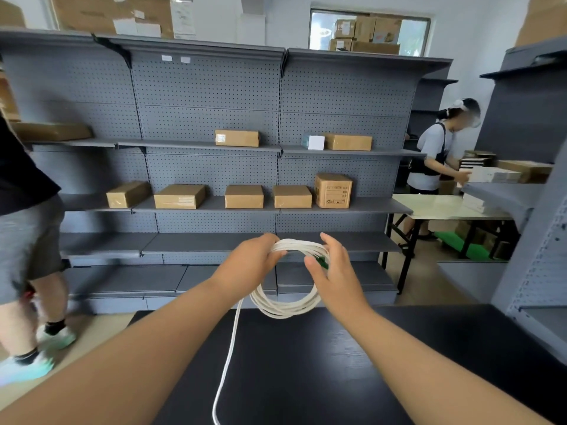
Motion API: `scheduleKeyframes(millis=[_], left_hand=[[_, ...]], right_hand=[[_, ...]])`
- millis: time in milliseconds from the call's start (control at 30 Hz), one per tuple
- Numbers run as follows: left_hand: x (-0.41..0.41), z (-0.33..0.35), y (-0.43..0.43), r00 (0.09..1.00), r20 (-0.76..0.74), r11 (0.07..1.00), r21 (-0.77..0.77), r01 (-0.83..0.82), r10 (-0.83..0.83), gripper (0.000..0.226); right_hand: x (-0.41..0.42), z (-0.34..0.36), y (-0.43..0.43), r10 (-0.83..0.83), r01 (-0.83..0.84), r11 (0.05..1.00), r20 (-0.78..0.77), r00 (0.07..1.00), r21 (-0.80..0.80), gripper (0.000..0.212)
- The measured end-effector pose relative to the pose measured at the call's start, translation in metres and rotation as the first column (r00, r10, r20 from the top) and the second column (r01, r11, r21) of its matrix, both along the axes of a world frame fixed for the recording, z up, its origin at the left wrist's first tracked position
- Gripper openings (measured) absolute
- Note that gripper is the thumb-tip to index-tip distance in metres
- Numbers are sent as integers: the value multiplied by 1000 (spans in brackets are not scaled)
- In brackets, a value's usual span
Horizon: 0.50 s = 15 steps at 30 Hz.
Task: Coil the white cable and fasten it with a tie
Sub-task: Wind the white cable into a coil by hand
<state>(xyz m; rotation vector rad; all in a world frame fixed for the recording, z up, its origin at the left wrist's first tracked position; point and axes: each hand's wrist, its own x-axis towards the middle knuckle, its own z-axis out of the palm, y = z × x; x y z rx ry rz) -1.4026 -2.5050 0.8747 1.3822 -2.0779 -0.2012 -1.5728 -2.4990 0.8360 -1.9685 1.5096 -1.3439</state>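
Coiling | your left hand (254,259) grips the white cable (285,309) coil top-left | right hand (336,273) clasps its right side by the green connector (322,262) | coil upright above the counter (352,363) | loose tail (228,360) trails toward you, nearer your left hand.

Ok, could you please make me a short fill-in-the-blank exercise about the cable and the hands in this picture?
1. The left hand and the right hand hold a coiled cable of ____ colour.
2. The connector by the right thumb is ____.
3. One loose strand hangs down over the ____ table.
Missing words: white, green, black.
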Motion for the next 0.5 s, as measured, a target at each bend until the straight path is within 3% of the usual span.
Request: scheduleKeyframes(millis=[100,267,500], left_hand=[[-3,-2,0,1000,15,1000,11,20,-21,22],[-1,-8,-1,999,29,999,48,24,-25,22],[-2,-15,4,972,-230,974,210,88,-39,15]], right_hand=[[0,0,-2,13,-15,1000,-131,991,-15,51],[-1,-2,-6,-6,6,1000,-143,990,-4,32],[-2,2,-3,-38,27,998,-208,977,-59,24]])
